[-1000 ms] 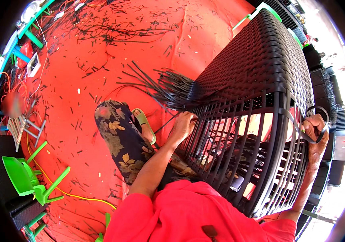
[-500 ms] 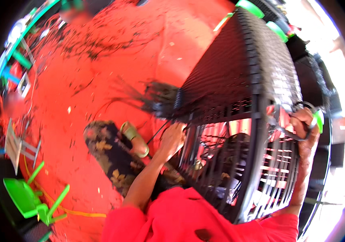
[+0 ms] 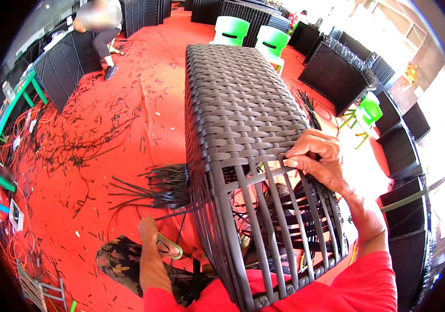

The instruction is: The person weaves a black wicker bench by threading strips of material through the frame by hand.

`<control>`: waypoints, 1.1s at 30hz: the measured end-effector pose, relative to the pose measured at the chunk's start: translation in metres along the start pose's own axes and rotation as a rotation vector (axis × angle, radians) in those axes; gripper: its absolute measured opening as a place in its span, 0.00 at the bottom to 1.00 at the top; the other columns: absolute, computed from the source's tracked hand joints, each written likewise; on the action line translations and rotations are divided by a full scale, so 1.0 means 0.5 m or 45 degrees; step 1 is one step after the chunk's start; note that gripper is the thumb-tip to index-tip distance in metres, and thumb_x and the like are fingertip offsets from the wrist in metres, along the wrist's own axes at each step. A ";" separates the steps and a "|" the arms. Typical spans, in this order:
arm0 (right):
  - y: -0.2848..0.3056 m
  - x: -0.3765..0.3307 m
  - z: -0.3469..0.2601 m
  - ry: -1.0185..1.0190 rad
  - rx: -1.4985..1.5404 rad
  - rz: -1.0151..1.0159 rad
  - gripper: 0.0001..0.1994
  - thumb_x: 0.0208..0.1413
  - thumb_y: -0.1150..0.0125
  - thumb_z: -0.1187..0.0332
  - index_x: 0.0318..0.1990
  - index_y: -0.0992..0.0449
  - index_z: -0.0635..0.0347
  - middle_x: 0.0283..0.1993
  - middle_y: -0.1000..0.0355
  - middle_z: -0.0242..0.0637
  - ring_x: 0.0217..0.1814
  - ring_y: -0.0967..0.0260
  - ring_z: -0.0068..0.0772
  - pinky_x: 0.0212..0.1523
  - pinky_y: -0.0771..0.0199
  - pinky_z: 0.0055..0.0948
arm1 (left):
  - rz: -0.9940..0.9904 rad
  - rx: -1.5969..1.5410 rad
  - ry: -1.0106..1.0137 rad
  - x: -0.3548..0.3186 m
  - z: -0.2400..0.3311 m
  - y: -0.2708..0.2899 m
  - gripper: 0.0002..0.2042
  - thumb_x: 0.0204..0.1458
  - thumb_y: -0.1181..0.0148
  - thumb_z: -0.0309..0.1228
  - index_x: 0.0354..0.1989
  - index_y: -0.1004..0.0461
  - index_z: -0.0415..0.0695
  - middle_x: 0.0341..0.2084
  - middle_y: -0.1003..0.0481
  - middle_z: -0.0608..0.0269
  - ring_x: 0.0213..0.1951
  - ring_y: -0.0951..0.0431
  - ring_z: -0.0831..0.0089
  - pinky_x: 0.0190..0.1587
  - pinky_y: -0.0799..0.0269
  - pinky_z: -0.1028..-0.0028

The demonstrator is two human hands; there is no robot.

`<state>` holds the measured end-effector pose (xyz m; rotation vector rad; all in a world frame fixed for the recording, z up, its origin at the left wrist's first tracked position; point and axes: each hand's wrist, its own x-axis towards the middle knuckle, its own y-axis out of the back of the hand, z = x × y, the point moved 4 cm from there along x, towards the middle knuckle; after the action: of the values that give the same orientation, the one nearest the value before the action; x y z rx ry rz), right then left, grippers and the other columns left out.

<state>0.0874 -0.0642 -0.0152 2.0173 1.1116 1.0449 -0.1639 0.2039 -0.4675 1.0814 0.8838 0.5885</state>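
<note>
In front of me stands a dark brown box-shaped wicker frame (image 3: 248, 104), densely woven on its far part. Bare upright strips (image 3: 277, 223) show on its near part. My right hand (image 3: 318, 156) is at the lower edge of the weave, thumb and forefinger pinched on a flat plastic strip (image 3: 264, 159). To the left of the frame, low over my knee, is my closed left hand (image 3: 148, 229); a dark strip (image 3: 173, 214) runs from it to the frame's side. A bundle of loose dark strips (image 3: 168, 184) lies beside the frame.
Strip scraps litter the red floor (image 3: 103, 125). Green chairs (image 3: 231, 30) stand beyond the frame, and another green chair (image 3: 365, 110) is at right. Black woven panels (image 3: 334, 73) line the back and right. A seated person (image 3: 105, 36) is at far left.
The frame has turned more upright before me. My right hand has moved from its far right side to the weave's edge, and my left hand has moved left, away from the frame.
</note>
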 end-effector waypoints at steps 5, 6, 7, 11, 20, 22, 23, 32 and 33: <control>0.009 -0.008 0.012 0.017 -0.011 -0.023 0.05 0.44 0.37 0.70 0.26 0.26 0.60 0.24 0.31 0.32 0.29 0.33 0.29 0.30 0.35 0.26 | -0.283 0.253 -0.249 -0.014 0.065 0.008 0.14 0.43 0.44 0.36 0.37 0.29 0.43 0.36 0.27 0.49 0.41 0.27 0.55 0.40 0.31 0.62; 0.007 -0.009 0.016 0.009 0.004 -0.015 0.05 0.44 0.37 0.70 0.26 0.27 0.60 0.24 0.32 0.32 0.28 0.33 0.29 0.30 0.35 0.26 | -0.361 0.346 -0.325 -0.031 0.083 0.051 0.16 0.41 0.41 0.38 0.37 0.29 0.44 0.38 0.28 0.50 0.43 0.28 0.56 0.41 0.31 0.64; 0.005 -0.007 0.015 0.013 -0.019 -0.016 0.05 0.44 0.37 0.70 0.26 0.27 0.60 0.23 0.32 0.32 0.28 0.33 0.29 0.29 0.35 0.26 | -0.257 0.261 -0.308 -0.046 0.112 0.111 0.17 0.39 0.38 0.37 0.39 0.29 0.45 0.41 0.29 0.53 0.45 0.29 0.58 0.43 0.32 0.66; 0.006 0.004 -0.008 0.072 -0.037 0.019 0.06 0.45 0.38 0.68 0.26 0.28 0.59 0.23 0.33 0.32 0.28 0.33 0.29 0.28 0.35 0.27 | 0.159 -1.334 -0.633 -0.083 0.176 0.314 0.16 0.41 0.38 0.28 0.41 0.30 0.43 0.40 0.30 0.61 0.41 0.29 0.69 0.43 0.35 0.73; 0.011 -0.002 0.001 0.111 0.008 -0.016 0.11 0.43 0.36 0.62 0.29 0.28 0.58 0.22 0.35 0.32 0.25 0.34 0.30 0.25 0.36 0.29 | 0.155 -1.670 -1.308 -0.299 0.411 0.677 0.16 0.41 0.37 0.23 0.41 0.30 0.40 0.40 0.36 0.65 0.40 0.35 0.80 0.34 0.34 0.83; 0.005 -0.003 0.005 0.199 -0.003 0.051 0.10 0.43 0.37 0.63 0.29 0.28 0.58 0.22 0.35 0.33 0.24 0.35 0.30 0.25 0.36 0.29 | 0.144 -1.682 -1.271 -0.280 0.409 0.667 0.15 0.42 0.38 0.22 0.40 0.30 0.40 0.39 0.35 0.66 0.38 0.34 0.80 0.34 0.34 0.83; 0.005 -0.002 0.007 0.183 -0.010 0.071 0.10 0.43 0.37 0.63 0.29 0.28 0.58 0.22 0.35 0.33 0.24 0.35 0.31 0.25 0.36 0.29 | 0.140 -1.688 -1.252 -0.272 0.408 0.664 0.15 0.42 0.38 0.22 0.40 0.30 0.40 0.38 0.35 0.66 0.38 0.34 0.80 0.34 0.34 0.83; 0.009 -0.014 0.030 0.168 0.050 0.182 0.06 0.44 0.40 0.67 0.29 0.29 0.57 0.22 0.33 0.34 0.25 0.34 0.35 0.26 0.36 0.33 | 0.463 -1.214 -1.240 -0.333 0.453 0.703 0.12 0.45 0.40 0.30 0.38 0.27 0.42 0.41 0.32 0.61 0.45 0.33 0.72 0.49 0.39 0.73; 0.010 -0.014 0.033 0.174 0.064 0.193 0.06 0.44 0.40 0.67 0.29 0.29 0.57 0.22 0.33 0.34 0.25 0.34 0.35 0.26 0.35 0.33 | 0.497 -1.154 -1.283 -0.352 0.476 0.717 0.13 0.44 0.40 0.31 0.39 0.27 0.42 0.42 0.32 0.60 0.46 0.33 0.71 0.50 0.39 0.72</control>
<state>0.1011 -0.0750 -0.0222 2.1240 1.0761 1.2589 -0.0552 0.0828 -0.0319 0.5522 -0.4778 0.5666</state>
